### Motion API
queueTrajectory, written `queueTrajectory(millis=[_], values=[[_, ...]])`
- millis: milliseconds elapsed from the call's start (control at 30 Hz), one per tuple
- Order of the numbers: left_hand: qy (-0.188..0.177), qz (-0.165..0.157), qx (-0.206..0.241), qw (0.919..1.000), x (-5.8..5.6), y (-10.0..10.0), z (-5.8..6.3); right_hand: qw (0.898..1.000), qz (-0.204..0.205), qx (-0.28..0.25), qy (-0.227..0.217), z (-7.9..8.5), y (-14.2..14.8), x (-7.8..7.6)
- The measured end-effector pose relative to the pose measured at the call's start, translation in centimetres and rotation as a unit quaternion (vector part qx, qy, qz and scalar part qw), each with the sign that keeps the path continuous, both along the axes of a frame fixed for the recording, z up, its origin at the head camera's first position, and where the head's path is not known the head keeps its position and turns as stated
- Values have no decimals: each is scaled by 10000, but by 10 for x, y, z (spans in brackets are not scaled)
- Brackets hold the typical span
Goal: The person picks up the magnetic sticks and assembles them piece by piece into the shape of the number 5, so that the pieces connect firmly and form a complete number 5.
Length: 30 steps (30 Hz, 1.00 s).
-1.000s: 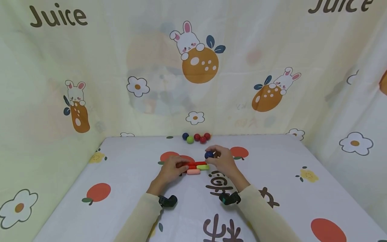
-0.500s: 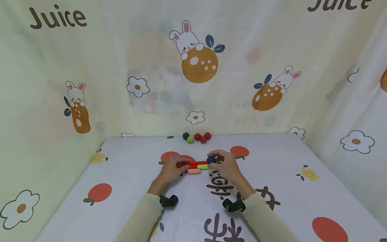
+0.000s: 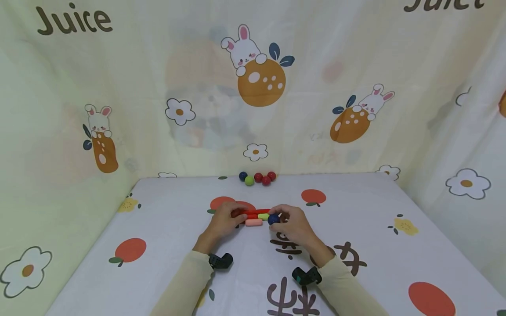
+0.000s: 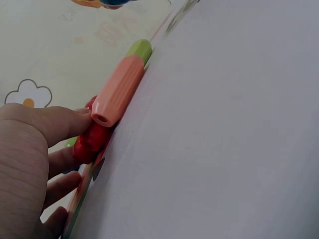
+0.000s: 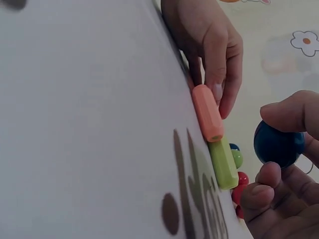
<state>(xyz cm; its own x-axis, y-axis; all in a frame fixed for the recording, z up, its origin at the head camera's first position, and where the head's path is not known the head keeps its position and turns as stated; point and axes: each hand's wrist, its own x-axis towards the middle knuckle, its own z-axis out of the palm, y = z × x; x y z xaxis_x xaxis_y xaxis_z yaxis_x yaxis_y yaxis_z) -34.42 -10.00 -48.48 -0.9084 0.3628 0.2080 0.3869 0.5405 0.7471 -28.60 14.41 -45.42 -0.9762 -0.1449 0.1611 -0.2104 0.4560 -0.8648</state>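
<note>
Way off left of the pink stick point(image 3: 254, 223) there's a red fruit print point(image 3: 130, 250) on the white cloth point(image 3: 158, 245). Closer in, just left of the stick, is the left hand point(image 3: 223, 220), thumb and fingers bent in and pinching the left ends of the red sticks point(image 3: 259, 211). Thumb tip's right by the pink stick's near end too; can't tell if it touches.

Well behind the pink stick, by the curtain point(image 3: 205, 145), you get the far blue ball point(image 3: 243, 176), a green ball point(image 3: 249, 180), then three red balls point(image 3: 266, 180) bunched up.

Pink stick itself lies flat, pretty much sideways. The reds lie behind it, and the green stick point(image 3: 262, 217) is behind it too, poking out past its right end.

Just right of the pink stick and apart from it is the held blue ball point(image 3: 273, 219), gripped between thumb and fingertips of the right hand point(image 3: 295, 224). Can't tell if that ball touches the green stick. Waaay right of the pink stick, nearer the person: another red print point(image 3: 431, 299).
</note>
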Motion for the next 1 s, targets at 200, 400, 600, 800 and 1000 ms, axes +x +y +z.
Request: queueTrajectory(millis=[200, 400, 600, 800, 1000], values=[[131, -68, 103, 9998, 1, 0, 1, 9996, 54, 175, -197, -6, 2, 2], [192, -9, 63, 9998, 3, 1, 2, 9988, 133, 381, -288, -8, 3, 4], [33, 154, 51, 9999, 5, 1, 2, 9976, 92, 522, -455, -8, 0, 7], [-130, 241, 100, 9996, 7, 1, 3, 9966, 111, 584, -566, -10, 1, 5], [-137, 320, 123, 9993, 9, 3, 2, 9960, 216, 609, -622, -13, 3, 5]])
